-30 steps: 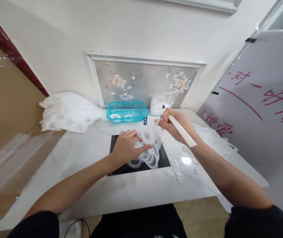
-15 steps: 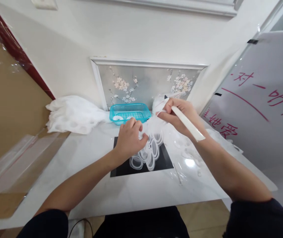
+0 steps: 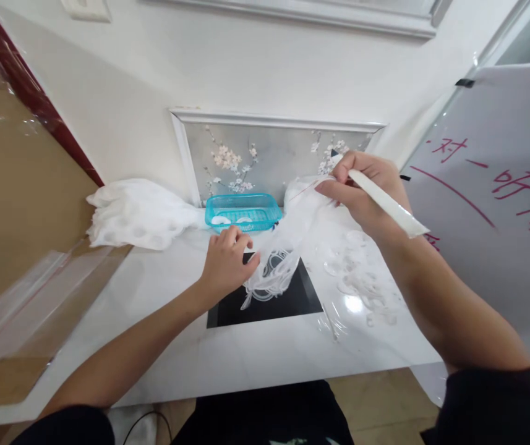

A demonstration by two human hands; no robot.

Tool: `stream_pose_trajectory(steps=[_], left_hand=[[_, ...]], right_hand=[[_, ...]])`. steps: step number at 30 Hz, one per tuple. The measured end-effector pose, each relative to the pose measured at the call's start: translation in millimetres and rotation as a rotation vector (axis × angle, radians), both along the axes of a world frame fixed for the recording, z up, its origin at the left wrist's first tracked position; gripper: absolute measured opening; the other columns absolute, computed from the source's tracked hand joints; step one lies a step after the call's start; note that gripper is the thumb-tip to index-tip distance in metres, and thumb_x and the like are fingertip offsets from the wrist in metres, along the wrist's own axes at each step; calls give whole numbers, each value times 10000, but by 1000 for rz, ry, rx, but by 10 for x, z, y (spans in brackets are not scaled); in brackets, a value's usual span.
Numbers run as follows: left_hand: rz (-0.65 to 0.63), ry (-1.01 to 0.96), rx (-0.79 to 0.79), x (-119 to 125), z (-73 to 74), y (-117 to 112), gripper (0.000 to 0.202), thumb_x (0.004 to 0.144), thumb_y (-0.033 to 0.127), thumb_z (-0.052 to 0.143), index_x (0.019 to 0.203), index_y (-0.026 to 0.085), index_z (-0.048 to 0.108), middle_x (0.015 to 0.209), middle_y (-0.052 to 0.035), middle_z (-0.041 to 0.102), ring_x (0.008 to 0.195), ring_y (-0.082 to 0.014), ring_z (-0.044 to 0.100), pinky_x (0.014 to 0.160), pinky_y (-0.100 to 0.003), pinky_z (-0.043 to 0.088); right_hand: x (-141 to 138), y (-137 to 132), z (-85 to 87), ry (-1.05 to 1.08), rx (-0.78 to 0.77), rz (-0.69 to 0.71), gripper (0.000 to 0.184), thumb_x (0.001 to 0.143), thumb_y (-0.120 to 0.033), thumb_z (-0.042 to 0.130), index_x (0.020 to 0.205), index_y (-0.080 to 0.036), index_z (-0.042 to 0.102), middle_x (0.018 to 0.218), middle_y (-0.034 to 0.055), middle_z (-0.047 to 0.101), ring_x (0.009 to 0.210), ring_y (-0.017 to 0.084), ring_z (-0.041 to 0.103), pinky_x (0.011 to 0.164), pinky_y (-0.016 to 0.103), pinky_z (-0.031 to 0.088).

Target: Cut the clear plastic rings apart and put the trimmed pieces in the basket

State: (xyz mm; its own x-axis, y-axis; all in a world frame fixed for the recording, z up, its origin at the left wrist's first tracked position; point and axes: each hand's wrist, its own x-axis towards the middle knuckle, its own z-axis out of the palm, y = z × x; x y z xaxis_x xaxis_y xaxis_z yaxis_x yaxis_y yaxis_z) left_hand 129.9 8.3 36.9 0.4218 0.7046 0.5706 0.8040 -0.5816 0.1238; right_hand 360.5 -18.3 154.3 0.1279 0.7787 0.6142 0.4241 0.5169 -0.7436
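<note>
Right hand [image 3: 367, 191] | pinching clear bag [image 3: 292, 238] high with white stick [image 3: 385, 203], for lift | left hand [image 3: 225, 262] | fingers curled, pinning rings [image 3: 269, 278] on black mat [image 3: 292, 300]

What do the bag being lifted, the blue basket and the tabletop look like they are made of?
Bag: thin clear plastic film, glossy, crinkled, see-through. Blue basket: translucent turquoise moulded plastic, slotted walls. Tabletop: white, polished, faintly veined, reflecting light; probably marble or a lookalike.
</note>
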Motion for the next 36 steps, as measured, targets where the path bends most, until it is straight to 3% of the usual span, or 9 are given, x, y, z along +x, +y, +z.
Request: stream_pose_trajectory(steps=[6,10,13,17,20,27,31,34,36], left_hand=[[-7,-35,-327,-90,-241,-3,214,815,352,548,867,185,672,965,-78,556,959,-264,552,857,-416,391],[-119,-79,-599,-201,-270,286,221,738,378,601,746,186,711,770,-24,585,746,-197,579,694,-305,450],[-181,-106,-649,-258,-301,417,274,744,414,588,669,178,706,645,5,566,619,-147,549,585,-245,441],[-138,-172,-557,-312,-266,452,285,792,408,543,703,187,698,774,-19,625,690,-152,574,662,-266,474],[-43,-198,-417,-408,-86,558,239,817,345,534,755,179,693,838,-44,621,769,-177,573,747,-310,464],[196,-234,-6,-655,750,1040,178,851,294,577,867,161,694,873,-64,556,878,-226,542,874,-368,412],[178,-217,145,-704,1098,1000,275,899,372,575,944,128,692,871,-17,494,922,-183,506,916,-346,406],[84,-170,251,-783,1047,757,351,900,469,572,923,141,693,856,1,449,922,-166,473,911,-338,409],[13,-149,273,-877,803,523,309,865,487,613,832,190,694,832,4,471,855,-160,476,845,-319,425]], right_hand=[[124,105,8,49,22,23,283,677,-137,722,619,-198,452,536,-72,462,464,72,459,453,235,349],[223,112,56,72,118,32,267,679,-149,718,627,-195,460,573,-69,474,495,70,468,457,225,344],[270,93,127,99,157,10,257,667,-127,716,616,-187,471,591,-69,480,485,56,454,460,228,335],[346,160,188,108,94,-70,279,670,-79,709,590,-191,466,532,-71,460,473,56,448,478,253,330],[492,321,177,76,46,-125,284,678,-76,721,592,-191,476,518,-61,468,483,65,457,503,270,343],[997,920,-34,-88,81,-153,326,653,-273,805,633,-211,486,526,-74,443,484,92,426,486,260,321],[1051,985,-161,-26,57,-137,369,649,-358,814,633,-236,466,549,-68,431,504,113,406,501,279,328],[1048,745,-349,-7,-10,-95,361,673,-365,795,646,-246,456,573,-57,423,520,122,381,505,287,320],[1050,478,-598,-58,-118,-30,331,711,-363,764,669,-250,456,580,-52,418,508,121,356,484,288,301]])
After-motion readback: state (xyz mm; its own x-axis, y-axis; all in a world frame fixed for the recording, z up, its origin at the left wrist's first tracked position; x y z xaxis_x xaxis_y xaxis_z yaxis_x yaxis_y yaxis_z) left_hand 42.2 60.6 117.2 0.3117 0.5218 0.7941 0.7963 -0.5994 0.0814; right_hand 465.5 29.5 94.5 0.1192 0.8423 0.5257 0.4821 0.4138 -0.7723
